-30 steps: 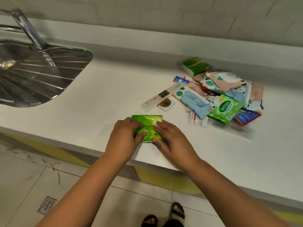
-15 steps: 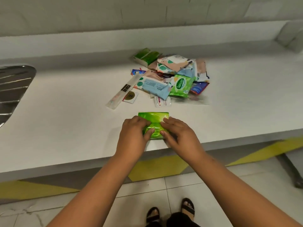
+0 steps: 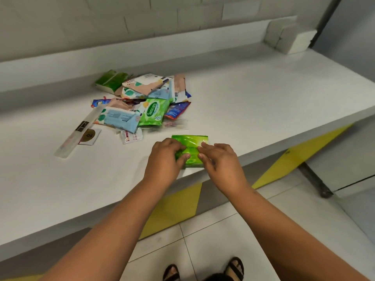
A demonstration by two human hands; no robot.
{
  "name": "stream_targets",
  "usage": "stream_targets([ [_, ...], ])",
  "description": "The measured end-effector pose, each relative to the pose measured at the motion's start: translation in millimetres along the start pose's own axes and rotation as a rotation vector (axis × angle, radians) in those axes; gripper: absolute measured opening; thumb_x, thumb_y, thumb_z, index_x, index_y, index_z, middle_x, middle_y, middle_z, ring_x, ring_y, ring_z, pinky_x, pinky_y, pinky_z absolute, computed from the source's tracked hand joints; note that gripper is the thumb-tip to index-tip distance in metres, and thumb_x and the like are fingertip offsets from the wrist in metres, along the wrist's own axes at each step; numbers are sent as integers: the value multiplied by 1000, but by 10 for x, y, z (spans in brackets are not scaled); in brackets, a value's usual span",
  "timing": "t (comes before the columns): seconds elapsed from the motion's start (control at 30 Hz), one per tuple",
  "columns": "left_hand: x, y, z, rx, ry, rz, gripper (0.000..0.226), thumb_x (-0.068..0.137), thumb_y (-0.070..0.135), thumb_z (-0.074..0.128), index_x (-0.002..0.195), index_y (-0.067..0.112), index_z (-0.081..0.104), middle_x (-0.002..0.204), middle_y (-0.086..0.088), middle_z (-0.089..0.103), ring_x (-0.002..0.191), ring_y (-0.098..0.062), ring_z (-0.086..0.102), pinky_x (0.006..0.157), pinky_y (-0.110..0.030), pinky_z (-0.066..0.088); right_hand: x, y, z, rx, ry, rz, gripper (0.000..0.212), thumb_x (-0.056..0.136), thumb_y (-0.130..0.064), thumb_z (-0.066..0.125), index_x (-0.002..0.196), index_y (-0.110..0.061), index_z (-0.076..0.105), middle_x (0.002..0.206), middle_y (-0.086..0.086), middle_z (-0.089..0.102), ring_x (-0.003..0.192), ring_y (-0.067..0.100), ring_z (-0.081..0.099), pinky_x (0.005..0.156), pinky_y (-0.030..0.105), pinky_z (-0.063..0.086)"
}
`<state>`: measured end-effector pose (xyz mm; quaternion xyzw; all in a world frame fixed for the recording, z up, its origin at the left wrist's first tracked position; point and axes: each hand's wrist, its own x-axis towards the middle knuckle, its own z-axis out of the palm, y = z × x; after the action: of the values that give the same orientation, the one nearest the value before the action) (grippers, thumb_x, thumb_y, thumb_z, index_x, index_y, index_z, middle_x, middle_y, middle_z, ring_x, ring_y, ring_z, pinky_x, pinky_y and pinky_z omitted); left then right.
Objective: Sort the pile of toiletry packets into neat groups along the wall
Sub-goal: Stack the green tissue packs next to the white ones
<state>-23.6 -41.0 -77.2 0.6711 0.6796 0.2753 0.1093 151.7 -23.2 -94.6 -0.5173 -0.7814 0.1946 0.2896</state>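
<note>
- My left hand (image 3: 164, 159) grips the left end of the glossy green plastic packet (image 3: 191, 146): fingers curled over its top face, thumb tucked against the near edge.
- My right hand (image 3: 220, 162) pinches the right end, fingertips (image 3: 203, 148) bent onto the top face. Can't tell where that thumb sits; it's hidden under the hand.
- Green packet lies flat on the white countertop (image 3: 263, 94), at the counter's near edge, long axis roughly across my view, left to right. Both hands equally close, one on each end.
- Key relation: the wall (image 3: 142, 27) lies straight ahead of the fingers, past the packet's far long edge. Judgement: the next move is a forward carry or slide, with the long axis kept parallel to the wall.
- Between packet and wall, ahead and to the left: the mixed pile of toiletry packets (image 3: 142, 102), near but not touching the held one. Judgement: clear path to the wall runs to the right of the pile.
- A second green packet (image 3: 110, 81) sits at the pile's far left corner, closest to the wall: likely the matching group spot.
- Long clear tube-like sleeve (image 3: 77, 132) lies left of the pile, angled, partly over a small white sachet with a gold round label (image 3: 89, 135).
- No neat groups visible yet: sorting is at an early stage.
</note>
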Motion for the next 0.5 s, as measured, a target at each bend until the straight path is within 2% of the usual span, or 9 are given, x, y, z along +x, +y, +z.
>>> stream_targets([
  [0.1,167,303,254,-28,0,15,28,82,33,69,105,16,69,107,-2,63,101,-24,51,83,-28,38,80,301,-218,17,41,58,27,91,-26,60,115,-20,68,123,-2,65,106,23,52,90,31,45],
  [0.23,377,700,585,-63,10,21,29,84,33,67,107,17,68,110,-3,63,104,-24,50,85,-28,38,202,683,-533,15,42,147,30,91,-27,60,120,-19,65,125,-2,63,110,23,50,84,22,35],
  [0.37,568,1047,864,-67,7,20,33,86,35,64,113,17,66,118,-4,61,110,-23,48,88,-25,35,289,1034,-803,13,53,174,31,92,-27,59,121,-20,64,124,-2,64,109,24,50,82,22,35],
  [0.5,762,1365,1125,-65,-5,27,34,87,36,62,116,18,64,122,-3,60,113,-22,48,89,-25,36,369,1385,-1050,14,56,208,31,93,-26,57,123,-21,62,121,1,65,109,23,49,86,28,42],
])
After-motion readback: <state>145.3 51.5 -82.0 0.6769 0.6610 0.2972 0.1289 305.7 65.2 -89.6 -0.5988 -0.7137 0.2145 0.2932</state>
